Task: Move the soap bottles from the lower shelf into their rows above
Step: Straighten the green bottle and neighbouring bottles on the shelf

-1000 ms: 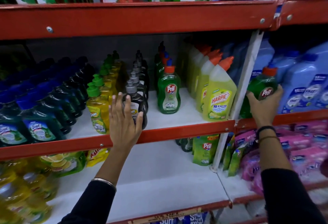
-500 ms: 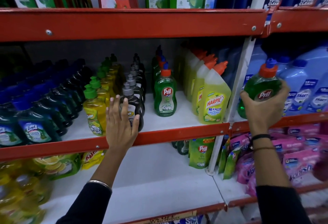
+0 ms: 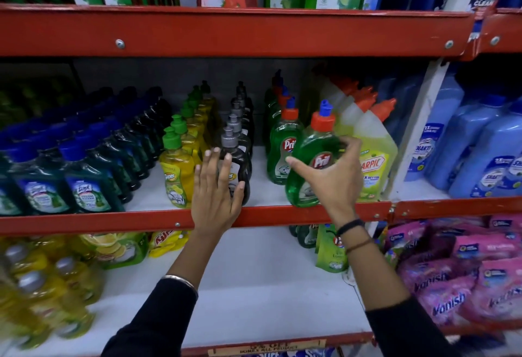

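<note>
The right hand (image 3: 330, 178) is wrapped around the lower belly of a green Pril bottle (image 3: 313, 164), thumb stretched out toward the left and fingers curled round its far side, so the bottle is gripped rather than released. The bottle stands nearly upright, its long axis leaning slightly with the orange-and-blue cap tipped away, and its base sits at or just above the red front lip (image 3: 282, 211) of the middle shelf; whether it touches the board cannot be told. Its place appears to be the Pril row (image 3: 282, 156) just left of it, whose front bottle stands a little deeper in, so the coming move looks like a short push inward and leftward. The left hand (image 3: 216, 195), fingers spread flat, presses against the front dark pump bottle (image 3: 236, 170), further left of the Pril row. Right of the held bottle stands a yellow bottle reading HARPIC (image 3: 372, 158). Legible elsewhere: Dettol and FOAMING on the shelf above, Vanish on pink pouches (image 3: 452, 286) below right, Lizol blurred at far left.
</note>
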The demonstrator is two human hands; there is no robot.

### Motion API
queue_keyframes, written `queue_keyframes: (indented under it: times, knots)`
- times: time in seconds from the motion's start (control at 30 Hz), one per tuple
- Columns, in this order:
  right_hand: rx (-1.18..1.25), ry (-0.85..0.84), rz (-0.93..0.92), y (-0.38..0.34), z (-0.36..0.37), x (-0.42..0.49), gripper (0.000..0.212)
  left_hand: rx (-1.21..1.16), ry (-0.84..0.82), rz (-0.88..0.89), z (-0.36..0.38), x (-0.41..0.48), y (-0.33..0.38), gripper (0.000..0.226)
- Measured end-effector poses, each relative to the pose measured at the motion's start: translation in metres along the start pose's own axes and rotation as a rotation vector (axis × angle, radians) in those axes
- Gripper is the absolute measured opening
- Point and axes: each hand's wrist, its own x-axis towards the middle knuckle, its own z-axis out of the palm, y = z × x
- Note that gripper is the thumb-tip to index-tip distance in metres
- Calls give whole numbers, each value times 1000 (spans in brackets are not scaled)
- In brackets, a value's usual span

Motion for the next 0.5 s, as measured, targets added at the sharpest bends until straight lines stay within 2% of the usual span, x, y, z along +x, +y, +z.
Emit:
queue_keyframes:
  times: [0.13,0.5]
  knots:
    - [4,-27,40,-9,24,2,89,-24,29,74,2,-2,-3,52]
    - [-135,-102,40,2,50,-7,100,-20,68,86,3,-4,-2,55]
